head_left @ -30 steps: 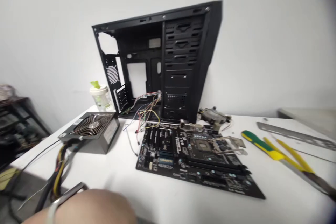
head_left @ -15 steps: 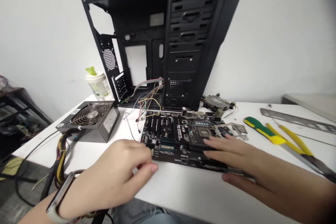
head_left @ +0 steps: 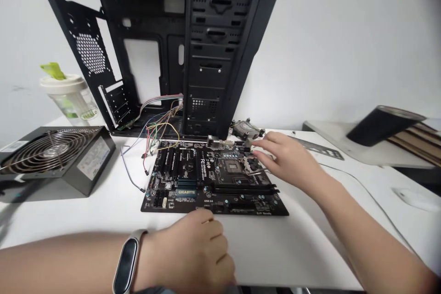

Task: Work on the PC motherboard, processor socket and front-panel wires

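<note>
A black Gigabyte motherboard [head_left: 213,183] lies flat on the white table, its CPU socket [head_left: 232,166] exposed towards the right. My right hand [head_left: 285,154] reaches over the board's right rear corner. Its index finger and thumb are stretched out and apart, close to the rear ports [head_left: 220,143] and the silver socket frame [head_left: 252,165]; whether the fingertips touch anything is unclear. In front of the board's near edge, my left hand [head_left: 193,250] is curled into a fist with the palm hidden. Nothing shows in it. A band is on the left wrist.
Behind the board stands an open black computer case [head_left: 220,87] with loose coloured wires [head_left: 165,119] trailing out. A power supply [head_left: 69,161] and a lidded cup [head_left: 69,96] are at left. Further right are a slotted metal strip [head_left: 320,148], a mouse [head_left: 416,198] and a raised white surface [head_left: 330,135].
The view has moved closer and turned right. My right hand has gone from above the board's front right part to its rear corner. My left hand has curled and drawn back from the board.
</note>
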Demonstrator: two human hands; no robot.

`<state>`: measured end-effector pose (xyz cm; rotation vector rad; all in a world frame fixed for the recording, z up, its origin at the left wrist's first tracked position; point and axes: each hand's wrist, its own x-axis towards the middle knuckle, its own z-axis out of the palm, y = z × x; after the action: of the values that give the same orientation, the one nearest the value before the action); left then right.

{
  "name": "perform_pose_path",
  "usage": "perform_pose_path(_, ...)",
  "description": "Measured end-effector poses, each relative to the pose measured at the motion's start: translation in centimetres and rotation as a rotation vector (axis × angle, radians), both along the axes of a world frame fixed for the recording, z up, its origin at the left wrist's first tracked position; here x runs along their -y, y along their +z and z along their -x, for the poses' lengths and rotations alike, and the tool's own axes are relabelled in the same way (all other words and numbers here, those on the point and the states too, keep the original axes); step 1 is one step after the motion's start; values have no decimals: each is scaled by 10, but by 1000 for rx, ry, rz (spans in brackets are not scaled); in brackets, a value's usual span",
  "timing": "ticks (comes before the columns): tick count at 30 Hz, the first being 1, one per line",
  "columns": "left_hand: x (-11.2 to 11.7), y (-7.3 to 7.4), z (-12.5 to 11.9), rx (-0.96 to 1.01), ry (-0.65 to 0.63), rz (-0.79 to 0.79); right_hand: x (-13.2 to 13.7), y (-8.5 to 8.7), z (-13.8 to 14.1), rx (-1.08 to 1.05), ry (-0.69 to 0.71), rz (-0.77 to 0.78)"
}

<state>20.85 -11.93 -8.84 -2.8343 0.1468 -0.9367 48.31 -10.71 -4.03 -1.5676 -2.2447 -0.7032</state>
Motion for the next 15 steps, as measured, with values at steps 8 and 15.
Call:
perform_pose_path(8,-5,1,8,-257,-104,107,-5,5,-36,-323,-289,141)
perform_pose_path(15,-11,12,7,-327,-119,131,-4,1,-53,-422,-452,252)
